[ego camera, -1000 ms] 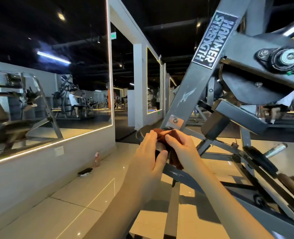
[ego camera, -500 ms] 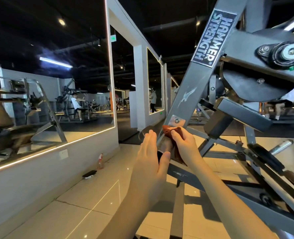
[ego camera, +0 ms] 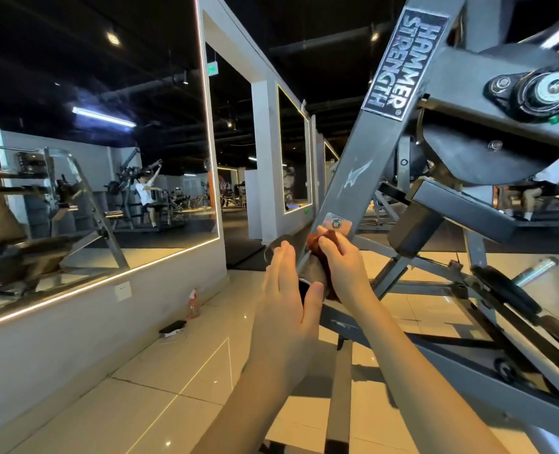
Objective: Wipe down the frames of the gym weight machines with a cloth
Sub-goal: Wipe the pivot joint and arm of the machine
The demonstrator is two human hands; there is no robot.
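In the wall mirror point(ego camera: 91, 191) on your left, the reflected person in a white top point(ego camera: 145, 191) now has both arms raised; a second ago they were lower. Your left hand point(ego camera: 284, 290) has flattened since then. Its fingers are straight and together, its grip is open and holds nothing, and it stands just left of the round steel peg point(ego camera: 309, 271). Whether the palm touches the peg is not clear. Your right hand point(ego camera: 340, 267) has crept up, its grip curled round the rust-brown cloth point(ego camera: 319, 240), pressing it on the foot of the slanted grey steel beam point(ego camera: 363, 165). The fingertips now reach the small bolted metal plate point(ego camera: 336, 223).

The pale tiled floor point(ego camera: 173, 388) runs wide between the wall's base and the machine's base rail point(ego camera: 338, 404). By the wall stand a clear spray bottle with a red top point(ego camera: 193, 303) and a black power strip point(ego camera: 172, 327).

High on the beam, a dark label point(ego camera: 402, 63) reads HAMMER STRENGTH. The green ceiling sign point(ego camera: 212, 68) is too small to read.
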